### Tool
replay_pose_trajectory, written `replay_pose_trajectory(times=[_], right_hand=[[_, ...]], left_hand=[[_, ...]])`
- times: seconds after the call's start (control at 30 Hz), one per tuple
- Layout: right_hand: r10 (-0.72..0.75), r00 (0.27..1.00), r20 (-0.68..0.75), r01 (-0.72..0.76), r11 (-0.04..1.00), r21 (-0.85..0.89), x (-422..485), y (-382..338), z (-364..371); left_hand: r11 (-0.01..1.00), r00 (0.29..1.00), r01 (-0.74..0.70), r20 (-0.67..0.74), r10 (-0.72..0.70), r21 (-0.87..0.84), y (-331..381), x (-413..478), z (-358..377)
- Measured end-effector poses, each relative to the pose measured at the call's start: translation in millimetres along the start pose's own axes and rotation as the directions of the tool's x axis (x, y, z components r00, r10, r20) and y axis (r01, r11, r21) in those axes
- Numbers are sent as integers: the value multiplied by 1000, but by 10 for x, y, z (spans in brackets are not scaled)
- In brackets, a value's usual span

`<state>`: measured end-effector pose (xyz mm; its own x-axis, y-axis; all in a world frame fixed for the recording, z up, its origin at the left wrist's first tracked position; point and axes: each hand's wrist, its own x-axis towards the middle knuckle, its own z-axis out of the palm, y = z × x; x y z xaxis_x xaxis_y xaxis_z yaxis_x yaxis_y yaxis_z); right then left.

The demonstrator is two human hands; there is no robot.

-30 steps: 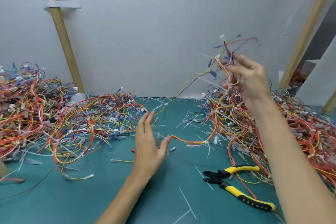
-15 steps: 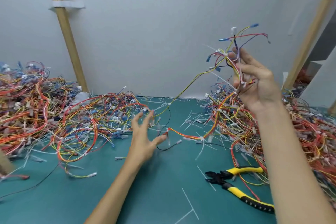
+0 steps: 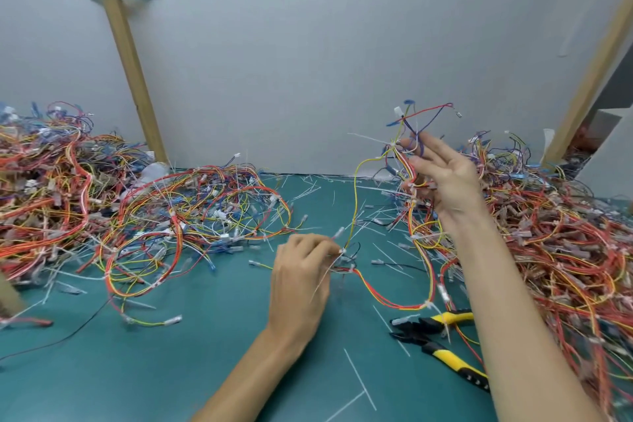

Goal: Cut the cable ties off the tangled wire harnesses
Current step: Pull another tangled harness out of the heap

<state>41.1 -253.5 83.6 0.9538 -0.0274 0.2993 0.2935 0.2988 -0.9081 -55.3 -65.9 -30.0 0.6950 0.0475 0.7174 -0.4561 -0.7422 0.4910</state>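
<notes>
1. The right hand (image 3: 442,178) is raised above the mat, its fingers mostly straight and loosely spread, with one end of a wire harness (image 3: 387,298) caught between the thumb and the palm. That hold looks slack; I judge the bundle could slip out if the wires are tugged.

2. The left hand (image 3: 301,281) sits low over the green mat (image 3: 171,370), fingers curled and pinched narrow on the other end of the same harness, where a white cable tie (image 3: 342,251) shows at the fingertips. The harness sags between the two hands and touches the mat.

3. The harness runs beside the right-hand pile of wires (image 3: 555,250). Pulling it up could drag neighbouring wires along, since whether it is free of the pile cannot be told.

4. The cutters (image 3: 442,343) lie on the mat near the right forearm, untouched, with a red wire lying across the handles. Reaching for them means letting go with one hand, and the located tie may be lost.

5. Cut tie scraps (image 3: 359,377) litter the mat, so a fresh tie could be mistaken for a spent one.

6. The ties sit tight against thin wires; a careless snip could nick the insulation.
</notes>
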Motion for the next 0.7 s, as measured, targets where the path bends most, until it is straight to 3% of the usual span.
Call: replay_pose_trajectory(times=[0.1,0.23,0.4,0.53,0.6,0.7], right_hand=[[-14,999,-51,12,999,-33,22,72,-14],[-27,996,-80,24,999,-40,33,81,-44],[-65,994,-87,65,998,4,24,11,-84],[-44,996,-81,44,999,-1,19,-21,-114],[-39,996,-74,39,999,-4,30,-30,-156],[-28,998,-64,30,999,30,43,-37,-211]], left_hand=[[994,996,94,0,-94,-61,15,-24,-13],[984,980,166,123,-156,-69,-3,-62,-14],[998,970,-34,240,45,-52,94,-84,30],[973,887,-191,402,228,-131,235,-198,99],[963,860,-225,434,268,-150,299,-261,164],[969,898,-171,376,228,-177,311,-281,189]])
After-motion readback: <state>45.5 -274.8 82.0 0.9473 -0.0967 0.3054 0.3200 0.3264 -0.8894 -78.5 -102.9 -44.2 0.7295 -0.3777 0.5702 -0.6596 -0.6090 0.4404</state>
